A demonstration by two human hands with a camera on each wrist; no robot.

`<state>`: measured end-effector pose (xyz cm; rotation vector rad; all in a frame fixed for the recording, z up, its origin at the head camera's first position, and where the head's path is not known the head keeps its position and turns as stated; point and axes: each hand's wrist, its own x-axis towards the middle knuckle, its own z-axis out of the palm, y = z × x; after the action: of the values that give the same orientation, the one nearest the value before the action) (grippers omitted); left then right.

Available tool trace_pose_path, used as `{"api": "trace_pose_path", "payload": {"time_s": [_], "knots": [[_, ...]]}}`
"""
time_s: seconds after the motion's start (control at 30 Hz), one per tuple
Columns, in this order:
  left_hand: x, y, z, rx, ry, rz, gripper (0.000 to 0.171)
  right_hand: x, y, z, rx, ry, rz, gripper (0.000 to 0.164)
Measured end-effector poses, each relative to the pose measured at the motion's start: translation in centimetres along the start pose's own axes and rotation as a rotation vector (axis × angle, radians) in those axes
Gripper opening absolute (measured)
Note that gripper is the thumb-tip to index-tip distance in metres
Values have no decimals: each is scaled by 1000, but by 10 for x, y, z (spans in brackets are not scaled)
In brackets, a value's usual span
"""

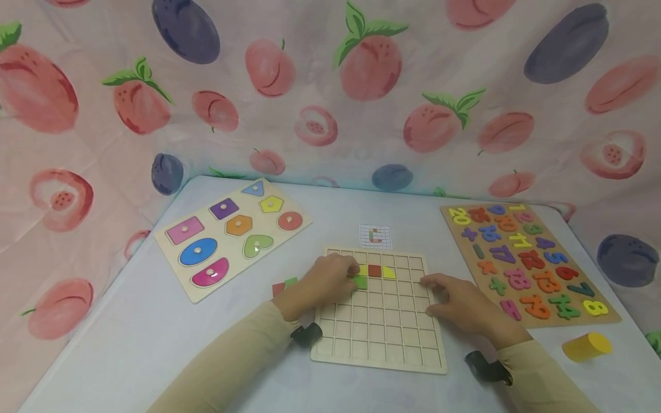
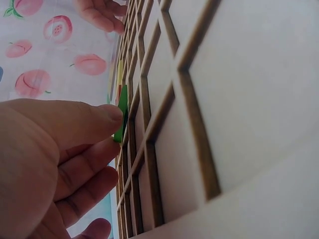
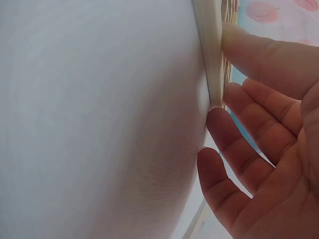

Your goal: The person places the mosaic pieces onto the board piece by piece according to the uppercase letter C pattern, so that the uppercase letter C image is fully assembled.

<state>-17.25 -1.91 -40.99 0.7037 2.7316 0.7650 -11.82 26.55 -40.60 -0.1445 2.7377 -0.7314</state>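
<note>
My left hand (image 1: 330,278) is over the upper left of a wooden grid board (image 1: 379,332). In the left wrist view its thumb and a finger pinch a green tile (image 2: 121,113) at the grid. A red square tile (image 1: 374,271) lies in an upper cell, between a partly covered yellow tile (image 1: 364,269) and a yellow rounded tile (image 1: 389,272). My right hand (image 1: 462,301) rests at the board's right edge, fingers loosely extended. The right wrist view shows its thumb and fingertips against the board's side (image 3: 213,59).
A small pattern card (image 1: 376,236) lies behind the board. Left of it are a shape puzzle (image 1: 206,229) and loose red (image 1: 279,289) and green (image 1: 291,281) tiles. On the right stand a number puzzle (image 1: 482,241) and a yellow cylinder (image 1: 586,347). A fruit-print cloth (image 1: 341,149) hangs behind.
</note>
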Motion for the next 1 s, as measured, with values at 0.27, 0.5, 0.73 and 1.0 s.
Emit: {"api": "trace_pose_path", "payload": {"time_s": [0.27,0.5,0.73,1.0], "knots": [[1,-1,0,7,7,24,27,0,1,0,-2,7,-15,58],[2,-1,-1,4,5,40,27,-1,1,1,4,10,-20,57],[2,-2,-1,13,6,49,28,-1,1,1,9,10,-23,56],[4,-4,-3,21,-1,33,32,-1,0,0,8,6,-13,57]]}}
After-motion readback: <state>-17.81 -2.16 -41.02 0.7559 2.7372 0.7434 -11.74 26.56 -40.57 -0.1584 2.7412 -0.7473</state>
